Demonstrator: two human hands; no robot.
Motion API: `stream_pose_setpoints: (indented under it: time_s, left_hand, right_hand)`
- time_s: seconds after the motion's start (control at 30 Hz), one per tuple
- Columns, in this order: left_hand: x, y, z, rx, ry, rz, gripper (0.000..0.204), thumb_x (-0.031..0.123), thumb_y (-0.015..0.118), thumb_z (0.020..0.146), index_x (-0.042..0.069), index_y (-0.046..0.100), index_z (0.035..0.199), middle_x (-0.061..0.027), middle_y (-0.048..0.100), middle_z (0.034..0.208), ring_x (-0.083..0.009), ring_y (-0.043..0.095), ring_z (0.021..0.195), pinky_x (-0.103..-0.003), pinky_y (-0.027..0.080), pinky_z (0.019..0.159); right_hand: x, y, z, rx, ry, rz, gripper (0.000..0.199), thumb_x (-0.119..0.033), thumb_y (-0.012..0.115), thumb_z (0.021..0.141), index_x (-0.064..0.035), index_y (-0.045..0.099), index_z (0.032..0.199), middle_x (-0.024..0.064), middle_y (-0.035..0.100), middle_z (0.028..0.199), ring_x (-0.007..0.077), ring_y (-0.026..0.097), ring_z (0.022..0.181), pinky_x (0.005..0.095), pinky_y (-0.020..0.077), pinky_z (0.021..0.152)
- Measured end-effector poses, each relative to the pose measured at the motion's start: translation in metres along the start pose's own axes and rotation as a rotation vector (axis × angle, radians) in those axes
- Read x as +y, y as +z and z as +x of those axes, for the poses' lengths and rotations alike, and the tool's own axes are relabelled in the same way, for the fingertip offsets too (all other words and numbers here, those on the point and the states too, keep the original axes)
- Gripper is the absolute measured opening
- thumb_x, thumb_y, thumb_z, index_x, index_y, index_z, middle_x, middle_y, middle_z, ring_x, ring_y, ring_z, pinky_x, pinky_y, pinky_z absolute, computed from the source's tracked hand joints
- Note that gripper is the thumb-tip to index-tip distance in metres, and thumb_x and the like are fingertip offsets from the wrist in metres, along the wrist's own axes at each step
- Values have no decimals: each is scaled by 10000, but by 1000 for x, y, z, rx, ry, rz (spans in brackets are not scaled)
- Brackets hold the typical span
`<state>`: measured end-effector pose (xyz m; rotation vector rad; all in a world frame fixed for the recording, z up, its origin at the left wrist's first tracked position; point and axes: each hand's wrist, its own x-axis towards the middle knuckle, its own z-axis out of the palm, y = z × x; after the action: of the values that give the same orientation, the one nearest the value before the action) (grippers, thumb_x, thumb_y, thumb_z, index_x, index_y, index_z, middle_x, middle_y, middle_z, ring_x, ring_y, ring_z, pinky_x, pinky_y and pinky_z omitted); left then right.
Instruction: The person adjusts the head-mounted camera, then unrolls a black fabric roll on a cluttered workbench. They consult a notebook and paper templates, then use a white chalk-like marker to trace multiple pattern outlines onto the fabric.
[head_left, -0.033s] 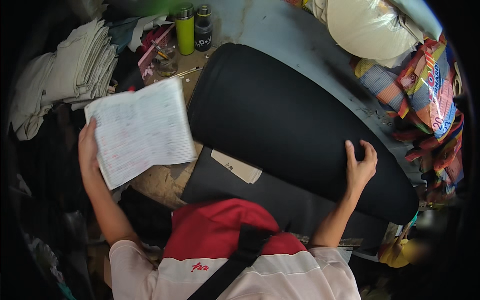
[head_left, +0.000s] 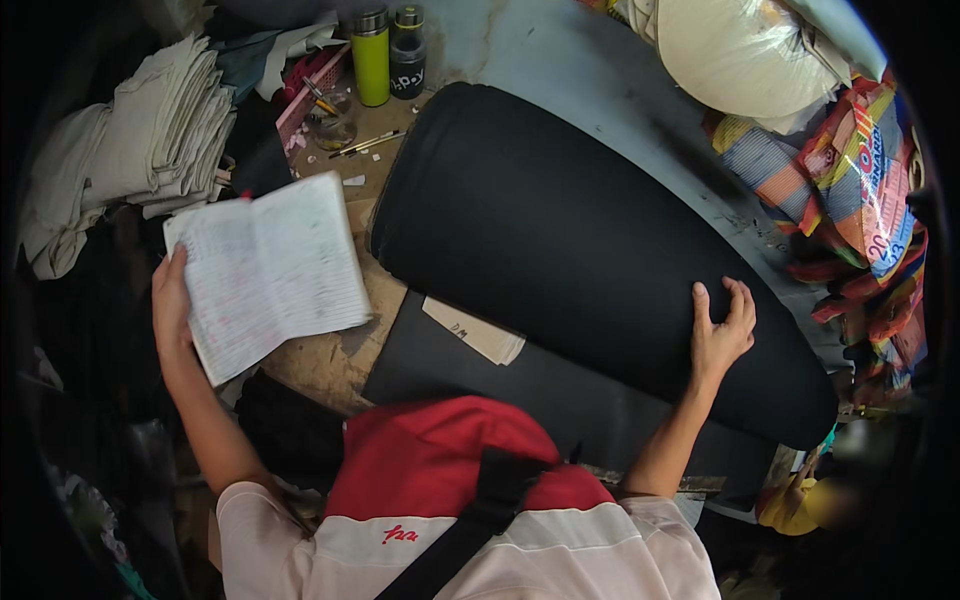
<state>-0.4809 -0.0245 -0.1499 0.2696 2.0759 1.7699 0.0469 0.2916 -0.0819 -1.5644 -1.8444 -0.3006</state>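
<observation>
An open, lined notebook (head_left: pixel 275 265) with handwriting is gripped at its left edge by my left hand (head_left: pixel 172 300). The notebook tilts over the left part of the table. My right hand (head_left: pixel 722 330) lies on a big roll of black material (head_left: pixel 560 230), its fingers spread and slightly bent. That roll slants from the upper middle to the lower right. A flat black sheet (head_left: pixel 450 370) lies under the roll on the near side. On the sheet sits a tapered beige card piece (head_left: pixel 470 330), partly tucked against the roll.
At the far left stands a stack of folded off-white cloth (head_left: pixel 165 130). Behind the notebook are a green bottle (head_left: pixel 371 65), a dark bottle (head_left: pixel 407 60), and a clear jar with pens (head_left: pixel 333 128). Colourful printed bags (head_left: pixel 860 190) and a pale wrapped bundle (head_left: pixel 740 60) crowd the right.
The notebook in my left hand has shifted slightly left and toward me. My right hand stays in place on the roll.
</observation>
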Motion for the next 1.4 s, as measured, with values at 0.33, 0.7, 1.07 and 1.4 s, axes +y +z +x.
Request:
stream_pose_setpoints:
  time_s: [0.33, 0.7, 1.07, 1.4]
  left_hand:
    - [-85, 49, 13, 63, 388, 820, 525, 328, 481, 938, -80, 467, 1268, -256, 640, 994, -362, 632, 883, -399, 468, 815]
    - [-71, 163, -27, -346, 302, 1220, 560, 342, 671, 794, 10, 535, 1223, -249, 518, 1228, -397, 460, 1184, -459, 401, 972]
    - [-80, 244, 97, -354, 669, 1028, 283, 87, 536, 823, 46, 606, 1094, -185, 601, 1109, -358, 588, 997, -441, 486, 854]
    - [-101, 267, 142, -184, 533, 1100, 325, 59, 472, 827, 59, 603, 1125, -195, 621, 1081, -347, 606, 1006, -438, 498, 846]
  right_hand:
    - [28, 61, 110, -321, 229, -54, 702, -697, 650, 658, -136, 687, 1079, 130, 664, 1088, 283, 584, 1099, 514, 290, 1014]
    - [63, 123, 195, -764, 86, 242, 752, -613, 521, 831, 29, 568, 1221, 227, 591, 1193, 301, 534, 1170, 330, 365, 1002]
    - [14, 84, 127, -200, 33, -344, 556, -559, 593, 819, -44, 666, 1015, 204, 648, 996, 348, 630, 924, 382, 494, 795]
    - [-41, 70, 97, 439, -70, 333, 420, -267, 704, 844, -15, 540, 551, 55, 493, 478, 144, 419, 423, 294, 369, 445]
